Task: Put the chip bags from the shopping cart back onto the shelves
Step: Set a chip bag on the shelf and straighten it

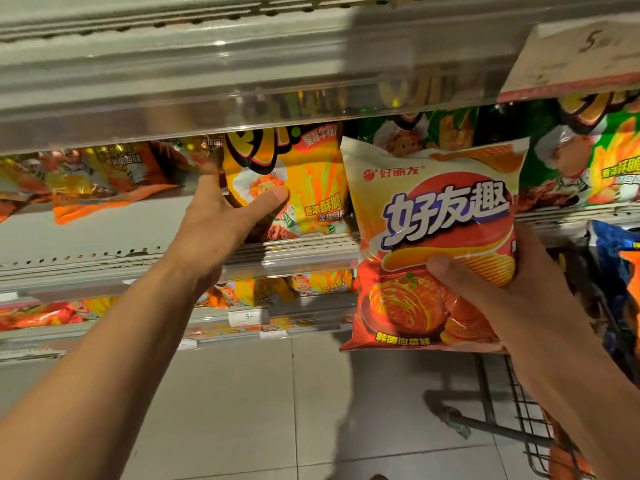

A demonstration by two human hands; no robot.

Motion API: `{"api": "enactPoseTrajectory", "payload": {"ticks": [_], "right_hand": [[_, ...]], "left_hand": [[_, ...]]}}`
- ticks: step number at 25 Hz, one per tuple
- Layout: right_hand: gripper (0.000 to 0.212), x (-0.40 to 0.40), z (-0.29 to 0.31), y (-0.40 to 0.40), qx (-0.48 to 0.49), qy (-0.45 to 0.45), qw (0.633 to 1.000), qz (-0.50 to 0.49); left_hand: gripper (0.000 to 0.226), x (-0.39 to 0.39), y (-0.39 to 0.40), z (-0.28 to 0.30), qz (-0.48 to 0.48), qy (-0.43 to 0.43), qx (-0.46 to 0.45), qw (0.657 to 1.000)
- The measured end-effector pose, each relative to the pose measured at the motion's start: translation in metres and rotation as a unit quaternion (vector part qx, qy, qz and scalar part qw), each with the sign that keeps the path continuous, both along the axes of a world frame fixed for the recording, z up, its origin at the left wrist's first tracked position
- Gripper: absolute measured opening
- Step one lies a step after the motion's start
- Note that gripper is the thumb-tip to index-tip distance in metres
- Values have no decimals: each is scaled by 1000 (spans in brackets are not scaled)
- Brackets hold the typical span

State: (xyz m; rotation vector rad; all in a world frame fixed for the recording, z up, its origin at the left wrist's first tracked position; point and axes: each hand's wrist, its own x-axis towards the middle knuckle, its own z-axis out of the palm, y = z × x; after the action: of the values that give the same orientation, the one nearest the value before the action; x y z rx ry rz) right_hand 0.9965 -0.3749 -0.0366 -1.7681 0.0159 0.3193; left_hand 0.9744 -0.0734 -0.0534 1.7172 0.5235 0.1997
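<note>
Against the front edge of the middle shelf (304,251), a red and white chip bag (429,237) stood upright in the air, its lower half hanging below that shelf's lip and its top reaching up in front of the green bags (433,133) stocked there. The right hand (512,292) gripped it from the lower right, thumb pressed across the printed front and the other fingers hidden behind the pack. Just left of the held bag, on the same shelf, a yellow bag (304,188) stood upright; the left hand (221,223) clasped it at its left edge, thumb laid over the front and fingers reaching behind, out of sight. Farther left on that shelf, orange bags (86,181) lay tipped over on their sides. More green bags (588,161) stood at the shelf's right end. Below the middle shelf, a lower shelf (225,320) carried further yellow and red packs behind small price labels. Above it, the underside of an upper shelf (242,71) was blurred. Beneath the held bag, at the lower right, the wire shopping cart (519,420) stood on the tiled floor (259,410).
</note>
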Motion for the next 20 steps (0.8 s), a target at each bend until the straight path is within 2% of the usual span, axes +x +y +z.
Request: {"api": "enactPoseTrajectory", "payload": {"ticks": [4,7,10,13,18,20], "right_hand": [[71,-4,3,10,24,-18,999,16],[74,-11,5,27,51,-25,998,24],[66,-25,7,59,57,-37,997,44],[64,-46,7,107,55,-43,996,50],[72,-105,20,230,30,-38,997,57],[69,-132,24,291,58,-30,997,49]], "left_hand": [[53,-7,-3,2,-21,37,64,997],[52,-25,5,9,-10,9,140,990],[71,-61,35,4,-29,43,271,961],[73,-99,80,-7,-48,41,358,932],[61,-174,183,-20,-43,27,390,919],[66,-208,234,-15,-47,65,401,912]]}}
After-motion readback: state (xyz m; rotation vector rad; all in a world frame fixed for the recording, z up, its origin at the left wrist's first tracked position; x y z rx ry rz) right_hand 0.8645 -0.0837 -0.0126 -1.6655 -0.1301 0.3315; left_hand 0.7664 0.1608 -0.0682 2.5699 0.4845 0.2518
